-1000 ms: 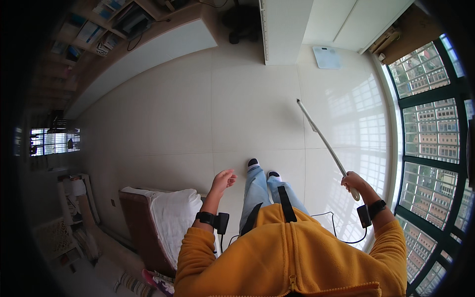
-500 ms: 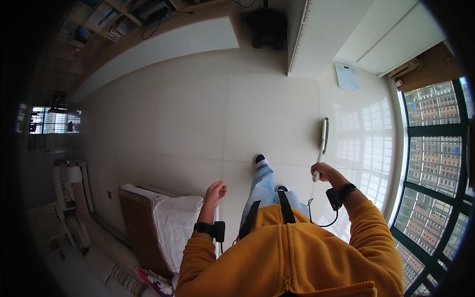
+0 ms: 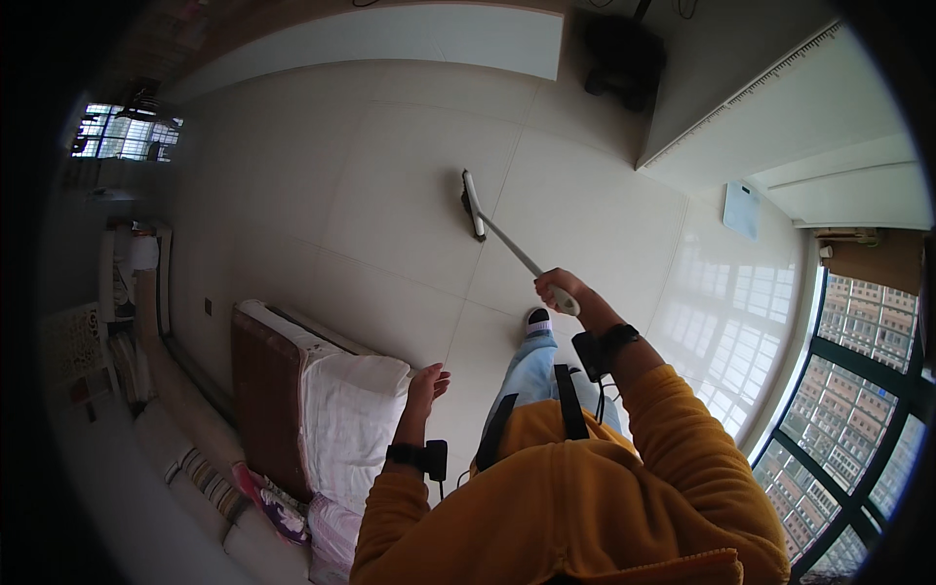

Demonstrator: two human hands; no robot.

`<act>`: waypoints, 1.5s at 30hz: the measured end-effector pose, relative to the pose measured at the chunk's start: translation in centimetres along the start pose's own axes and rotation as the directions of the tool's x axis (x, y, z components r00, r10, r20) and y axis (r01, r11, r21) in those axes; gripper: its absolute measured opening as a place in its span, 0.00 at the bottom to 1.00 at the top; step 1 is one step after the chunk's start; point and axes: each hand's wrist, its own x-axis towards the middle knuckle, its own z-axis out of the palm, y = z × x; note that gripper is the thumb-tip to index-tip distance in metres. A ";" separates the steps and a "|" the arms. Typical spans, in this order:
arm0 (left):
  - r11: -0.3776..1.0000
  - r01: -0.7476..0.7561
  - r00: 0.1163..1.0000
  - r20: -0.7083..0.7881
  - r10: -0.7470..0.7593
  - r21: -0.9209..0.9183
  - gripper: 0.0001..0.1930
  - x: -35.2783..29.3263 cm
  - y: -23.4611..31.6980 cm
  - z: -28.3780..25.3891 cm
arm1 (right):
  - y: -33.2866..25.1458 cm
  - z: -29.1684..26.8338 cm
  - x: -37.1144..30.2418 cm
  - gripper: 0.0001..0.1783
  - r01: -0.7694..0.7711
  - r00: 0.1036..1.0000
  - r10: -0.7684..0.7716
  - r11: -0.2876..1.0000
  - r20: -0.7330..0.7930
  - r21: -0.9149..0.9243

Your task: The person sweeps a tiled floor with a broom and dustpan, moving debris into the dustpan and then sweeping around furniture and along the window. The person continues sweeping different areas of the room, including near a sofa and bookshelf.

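Observation:
My right hand [image 3: 560,285] is closed round the top of the grey handle of a broom [image 3: 512,250]. The handle slants away to the far left, ending in a white head with dark bristles that rests on the tiled floor [image 3: 400,185]. Beside the bed-like piece with a white cover [image 3: 356,414], my left hand [image 3: 429,383] hangs in the air with loosely curled fingers and holds nothing. My foot in a dark slipper [image 3: 537,319] is just below the broom's grip.
A pale blue bathroom scale [image 3: 741,210] lies by the white cabinet [image 3: 809,127] on the right. At the far side stands a black wheeled base [image 3: 622,63] beside a low white panel [image 3: 390,39]. Windows [image 3: 848,380] line the right; a sofa [image 3: 185,448] is at left.
The broom has swung from my right side across to the far left, its head crossing the floor, with my right hand still round it. My view has turned; the left hand stays free.

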 end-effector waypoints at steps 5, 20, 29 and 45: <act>0.996 -0.054 0.998 -0.021 0.053 -0.064 0.13 1.1 1.7 -0.8 | -0.6 -5.1 -8.1 0.07 0.141 0.971 -0.173 0.972 -0.165 -0.186; 0.980 -0.058 0.995 -0.097 0.039 -0.193 0.15 4.4 5.9 4.9 | -5.7 -14.5 -15.4 0.04 0.063 0.842 0.089 0.963 -0.531 0.261; 0.953 -0.096 0.991 -0.113 0.066 -0.288 0.17 4.7 8.2 7.4 | -13.2 0.8 -2.8 0.04 -0.123 0.947 0.043 0.964 -0.317 -0.234; 0.877 -0.132 0.948 -0.318 -0.025 -0.463 0.15 7.6 16.7 -4.0 | -33.6 12.7 8.9 0.05 -0.159 0.985 0.162 0.986 0.064 -0.056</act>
